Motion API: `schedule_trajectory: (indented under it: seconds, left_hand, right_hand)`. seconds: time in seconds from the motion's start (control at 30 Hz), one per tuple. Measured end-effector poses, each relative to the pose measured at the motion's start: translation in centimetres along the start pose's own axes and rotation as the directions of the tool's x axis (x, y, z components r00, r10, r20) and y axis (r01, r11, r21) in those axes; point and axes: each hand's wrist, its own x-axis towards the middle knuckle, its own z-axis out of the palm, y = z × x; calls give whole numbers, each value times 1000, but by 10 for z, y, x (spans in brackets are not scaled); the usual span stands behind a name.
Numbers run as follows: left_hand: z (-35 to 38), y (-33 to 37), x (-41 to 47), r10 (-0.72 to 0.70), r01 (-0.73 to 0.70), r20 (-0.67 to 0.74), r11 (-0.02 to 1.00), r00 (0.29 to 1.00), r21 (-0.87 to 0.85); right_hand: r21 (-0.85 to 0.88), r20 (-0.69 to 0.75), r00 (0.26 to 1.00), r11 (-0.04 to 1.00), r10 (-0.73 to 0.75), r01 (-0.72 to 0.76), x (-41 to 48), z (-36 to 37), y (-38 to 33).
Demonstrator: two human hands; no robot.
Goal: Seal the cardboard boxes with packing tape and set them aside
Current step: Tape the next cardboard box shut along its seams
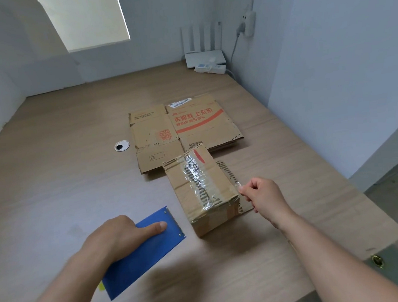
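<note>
Just one sealed box [204,191], dispenser [142,254], tape strip [238,185].

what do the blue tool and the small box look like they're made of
The blue tool: apparently matte plastic; its toothed edge looks like metal, though that is unsure. The small box: brown corrugated cardboard, fluting bared where the surface is torn. The clear tape on it: glossy, crinkled plastic film.

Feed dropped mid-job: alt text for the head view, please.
A person's right hand pinches a strip of clear tape beside a small cardboard box, already taped along its top, on a wooden table. The left hand holds a blue tape cutter; flattened boxes lie behind.
</note>
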Motion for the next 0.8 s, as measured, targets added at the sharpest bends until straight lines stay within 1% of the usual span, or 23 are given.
schedule_trajectory:
  seconds: [0.07, 0.1, 0.2, 0.27, 0.3, 0.37, 0.4, 0.43, 0.47, 0.5, 0.57, 0.63, 0.7, 0.8]
  left_hand:
    - [2, 9, 6, -5, 5, 13, 1000, 1000, -7]
    - [3, 13, 8, -2, 2, 15, 1000, 1000, -5]
    - [6, 24, 14, 2, -2, 22, 1000, 1000, 6]
    - [7, 28, 16, -1, 0, 29, 1000, 1000, 4]
    - [7, 29, 17, -4, 4, 28, 1000, 1000, 3]
    - [8, 30, 17, -11, 11, 25, 1000, 1000, 17]
    - [7, 31, 17, -11, 10, 21, 1000, 1000, 27]
    - [6, 31, 17, -11, 11, 19, 999, 1000, 30]
    - [6, 32, 17, -13, 12, 22, 1000, 1000, 28]
    - [6, 32, 17, -13, 13, 24, 1000, 1000, 23]
    - [7, 32, 16, -17, 17, 21, 1000, 1000, 13]
    - [5, 31, 13, -23, 23, 5, 1000, 1000, 11]
    - [3, 24, 8, -46, 46, 4, 999, 999, 2]
    - [0, 22, -2, -87, 87, -5, 996, 996, 34]
  right_hand:
    - [-22, 9, 1000, 999, 29, -29, 3, -1, 2]
    - [-6, 20, 998, 998, 56, -56, 3, -2, 3]
    - [60, 73, 982, 982, 173, -178, 3, -1, 6]
    - [51, 73, 970, 970, 233, -237, 4, -1, 7]
    - [7, 54, 963, 964, 264, -265, 4, -3, 10]
    - [-175, -82, 948, 932, 308, -318, 1, -10, 15]
    - [-221, -167, 951, 930, 260, -293, -2, -12, 14]
    - [-221, -225, 960, 950, 169, -220, -6, -12, 10]
    - [-216, -236, 969, 968, 76, -128, -9, -9, 4]
    - [-243, -211, 977, 969, -16, -36, -12, -3, -3]
    - [-288, -119, 988, 955, -103, 65, -16, 13, -10]
    - [-237, -99, 992, 970, -81, 56, -16, 22, -11]
    - [-117, -104, 994, 993, -23, 10, -12, 21, -9]
    - [-87, -99, 995, 996, -11, 3, -10, 20, -9]
